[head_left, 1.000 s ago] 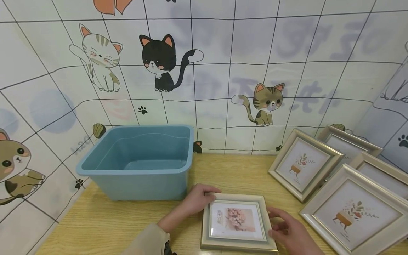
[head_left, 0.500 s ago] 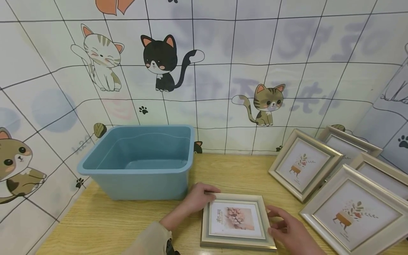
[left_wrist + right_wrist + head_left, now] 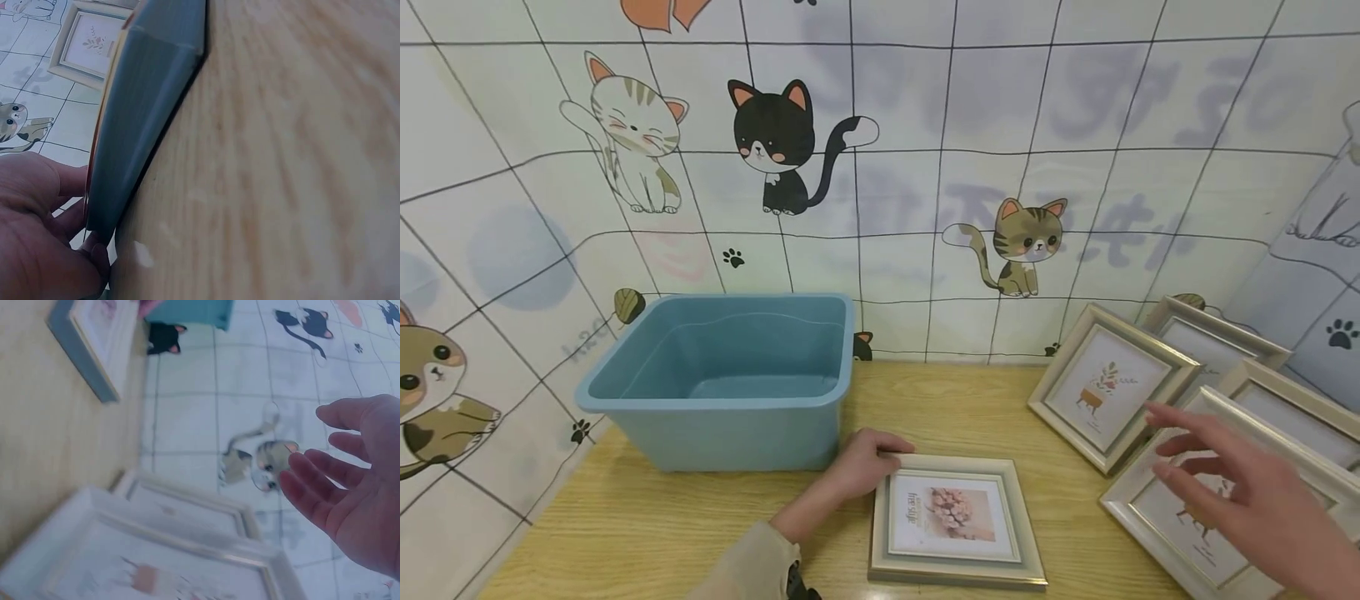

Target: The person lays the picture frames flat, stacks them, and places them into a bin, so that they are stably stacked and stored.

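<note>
A picture frame [image 3: 955, 467] with a pale gold border and a pink flower print lies flat on the wooden table. My left hand [image 3: 861, 465] holds it at the far left corner, thumb over the border. Seen in the left wrist view, the frame's blue-grey side [image 3: 147, 106] is thick, and fingers [image 3: 72, 219] grip its end. My right hand [image 3: 1251, 492] is raised at the right, fingers loosely bent and nothing in them. In the head view it overlaps a propped frame [image 3: 1123, 504] with a plant print; in the right wrist view the same hand [image 3: 362, 494] hangs apart from everything.
A blue plastic tub [image 3: 715, 404] stands on the table [image 3: 940, 400] at the left, just beyond my left hand. Several frames lean together at the right, among them a smaller plant print frame [image 3: 1108, 383]. Cat-patterned wall covering [image 3: 910, 192] backs the table.
My right hand has let go of the flat frame's right side and moved right and up, over the propped frames. My left hand has kept its grip on the corner.
</note>
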A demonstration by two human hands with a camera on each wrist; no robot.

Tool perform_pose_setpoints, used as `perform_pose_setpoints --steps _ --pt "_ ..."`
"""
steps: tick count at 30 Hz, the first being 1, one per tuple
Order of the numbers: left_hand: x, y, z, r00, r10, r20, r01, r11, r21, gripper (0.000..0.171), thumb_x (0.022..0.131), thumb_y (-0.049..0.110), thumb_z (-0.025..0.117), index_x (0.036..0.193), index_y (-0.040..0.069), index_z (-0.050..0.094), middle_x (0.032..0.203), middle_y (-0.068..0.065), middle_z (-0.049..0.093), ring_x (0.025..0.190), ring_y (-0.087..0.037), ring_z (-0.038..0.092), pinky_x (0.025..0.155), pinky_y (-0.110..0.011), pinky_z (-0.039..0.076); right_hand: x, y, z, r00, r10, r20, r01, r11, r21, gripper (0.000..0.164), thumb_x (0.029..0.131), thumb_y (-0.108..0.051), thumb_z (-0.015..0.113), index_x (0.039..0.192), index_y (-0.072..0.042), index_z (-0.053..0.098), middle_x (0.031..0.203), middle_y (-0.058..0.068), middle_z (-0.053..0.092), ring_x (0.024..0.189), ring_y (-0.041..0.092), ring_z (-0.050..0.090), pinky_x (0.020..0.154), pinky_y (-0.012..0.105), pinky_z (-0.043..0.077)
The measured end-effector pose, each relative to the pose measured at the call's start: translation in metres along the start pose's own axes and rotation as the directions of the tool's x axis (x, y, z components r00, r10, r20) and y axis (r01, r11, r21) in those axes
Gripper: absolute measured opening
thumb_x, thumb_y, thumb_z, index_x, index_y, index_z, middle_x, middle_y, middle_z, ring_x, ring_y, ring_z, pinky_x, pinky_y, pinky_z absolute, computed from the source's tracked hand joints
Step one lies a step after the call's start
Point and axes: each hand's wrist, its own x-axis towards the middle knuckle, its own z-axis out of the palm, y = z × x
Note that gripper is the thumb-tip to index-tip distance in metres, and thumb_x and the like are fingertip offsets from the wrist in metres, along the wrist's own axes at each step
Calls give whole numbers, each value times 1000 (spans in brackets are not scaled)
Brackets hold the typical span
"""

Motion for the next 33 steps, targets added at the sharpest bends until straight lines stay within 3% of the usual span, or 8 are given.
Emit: perform_pose_setpoints --steps 6,10,15,18,21,24,29,33 --pt "-2 3 -2 1000 1 1 -1 1000 8 29 90 -7 64 111 6 80 116 -11 74 107 -24 66 80 -33 54 7 16 -31 984 -100 -151 73 983 -171 54 90 8 72 141 2 55 129 20 57 106 -21 35 78 -1 34" --pt "-2 3 -1 1000 5 5 -5 1000 6 30 88 -8 63 110 6 80 115 -10 74 112 -27 65 84 -37 54 8 37 -40 966 -146 -214 82 956 -283 37 102 -6 64 135 8 57 122 32 56 107 6 51 74 0 31" --pt "-1 1 -1 1000 9 7 -9 1000 -2 32 88 -9 63 110 7 80 114 -9 74 113 -28 65 85 -38 54 1 56 -38 983 -96 -159 36 938 -344 47 92 13 65 137 11 52 125 35 51 102 50 49 77 9 36" --pt "-1 1 -1 1000 3 8 -3 1000 -7 32 88 -9 63 110 7 80 115 -9 74 113 -28 65 85 -37 54 -1 62 -34 987 -82 -136 30 938 -345 53 89 18 63 140 11 49 131 35 47 116 53 45 102 17 35" --pt "-2 3 -1 1000 -11 13 11 1000 -13 32 88 -8 63 111 6 79 116 -10 73 113 -28 64 84 -37 54 -1 67 -32 987 -73 -141 22 943 -333 51 90 17 64 139 12 50 132 34 47 120 53 43 105 11 25" --pt "-2 4 -2 1000 -17 16 17 1000 -17 33 88 -9 62 111 6 79 117 -10 73 112 -27 64 83 -36 54 2 73 -36 989 -64 -130 16 939 -344 49 86 15 70 132 11 55 124 33 52 106 50 50 81 6 33" --pt "-3 3 -2 1000 -22 19 22 1000 -13 33 87 -9 62 112 5 79 117 -11 73 112 -26 65 81 -33 54 6 87 -40 997 -11 -78 -17 941 -337 46 83 15 73 126 12 57 109 30 56 85 45 57 51 18 43" --pt "-2 3 -2 999 -39 14 39 999 -4 32 89 -7 63 112 7 80 117 -10 74 113 -26 65 83 -34 54 6 99 -40 999 43 -19 -47 961 -272 50 83 20 69 130 14 53 105 32 56 67 17 61 43 22 45"
